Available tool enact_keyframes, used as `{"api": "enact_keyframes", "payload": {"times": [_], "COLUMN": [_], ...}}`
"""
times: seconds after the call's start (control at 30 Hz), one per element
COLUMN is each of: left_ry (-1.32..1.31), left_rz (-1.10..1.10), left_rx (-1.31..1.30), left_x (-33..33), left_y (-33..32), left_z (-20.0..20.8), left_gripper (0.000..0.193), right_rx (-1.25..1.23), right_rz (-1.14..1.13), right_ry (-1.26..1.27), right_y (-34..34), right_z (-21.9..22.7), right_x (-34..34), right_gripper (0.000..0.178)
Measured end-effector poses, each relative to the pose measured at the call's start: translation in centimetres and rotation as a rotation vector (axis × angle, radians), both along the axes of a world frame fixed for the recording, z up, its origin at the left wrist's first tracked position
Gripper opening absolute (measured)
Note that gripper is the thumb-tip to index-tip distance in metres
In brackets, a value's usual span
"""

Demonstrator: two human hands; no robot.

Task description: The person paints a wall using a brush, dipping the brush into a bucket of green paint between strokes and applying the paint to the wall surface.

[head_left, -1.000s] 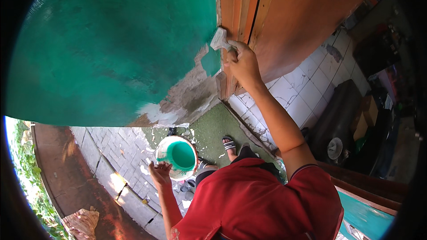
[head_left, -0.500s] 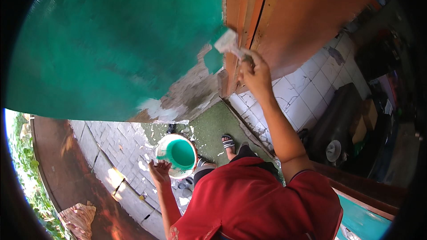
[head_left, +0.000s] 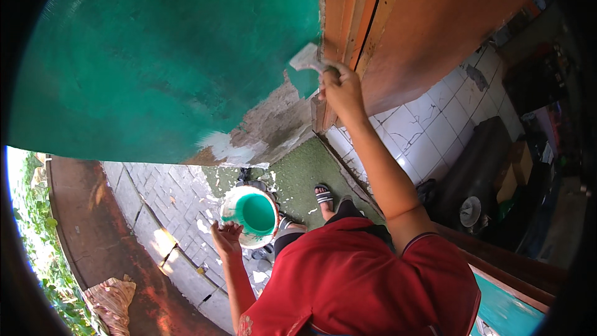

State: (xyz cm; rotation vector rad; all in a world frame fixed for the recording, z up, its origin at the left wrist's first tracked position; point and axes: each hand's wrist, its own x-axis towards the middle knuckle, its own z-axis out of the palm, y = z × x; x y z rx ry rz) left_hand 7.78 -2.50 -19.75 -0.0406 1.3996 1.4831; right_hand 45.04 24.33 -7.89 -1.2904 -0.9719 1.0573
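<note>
My right hand [head_left: 342, 90] is closed around the handle of a flat paintbrush [head_left: 306, 57] with a wide pale head. The brush is held against or just in front of the green wall [head_left: 186, 56], beside the orange door frame; motion blurs it, and I cannot tell whether it touches. Below it, a bare grey patch [head_left: 273, 109] shows rough plaster. My left hand [head_left: 227, 236] hangs empty with its fingers loosely curled and apart. Beside it, a white bucket [head_left: 232, 198] of green paint stands on the ground near my feet.
An orange door [head_left: 435, 25] stands to the right, with white floor tiles [head_left: 423, 130] beyond it. Pale paint flakes are scattered over the grey paving [head_left: 171, 196] and the green step [head_left: 301, 168]. A low brown wall [head_left: 81, 230] carries a crumpled cloth [head_left: 112, 302]. A dark couch-like shape [head_left: 466, 162] lies indoors.
My right hand and the paintbrush have moved slightly left across the wall. My left hand has barely moved, and the view has shifted a little.
</note>
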Motion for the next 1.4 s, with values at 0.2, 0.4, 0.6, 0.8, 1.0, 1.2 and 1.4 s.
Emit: {"api": "enact_keyframes", "payload": {"times": [0.2,0.4,0.6,0.8,1.0,1.2,1.4], "left_ry": [-0.023,0.015,0.042,0.048,0.034,0.031,0.042], "left_rz": [0.022,0.033,0.045,0.021,0.057,0.073,0.083], "left_rx": [-0.004,-0.005,0.002,0.015,-0.02,-0.046,-0.025], "left_x": [-0.3,-0.2,-0.3,-0.9,-1.5,-1.7,-1.4], "left_y": [-0.2,0.0,-0.3,-0.4,-1.4,-1.3,-1.3], "left_z": [-0.1,0.6,1.0,0.9,-0.2,0.1,0.4], "left_gripper": [0.032,0.03,0.028,0.028,0.027,0.03,0.03], "right_rx": [0.081,-0.046,-0.139,-0.051,-0.069,-0.07,-0.159], "right_rz": [-0.002,-0.054,-0.066,-0.153,0.026,0.058,-0.047], "right_ry": [0.145,-0.37,-0.611,-0.573,0.065,0.269,-0.531], "right_y": [-2.9,-2.6,-1.4,1.9,-0.1,-3.7,-1.4], "right_z": [5.1,-9.3,-23.0,-23.5,-9.7,-3.4,-21.3], "right_x": [2.0,1.8,-2.2,-3.3,-2.0,0.4,-0.6], "right_gripper": [0.029,0.03,0.032,0.032,0.03,0.031,0.032]}}
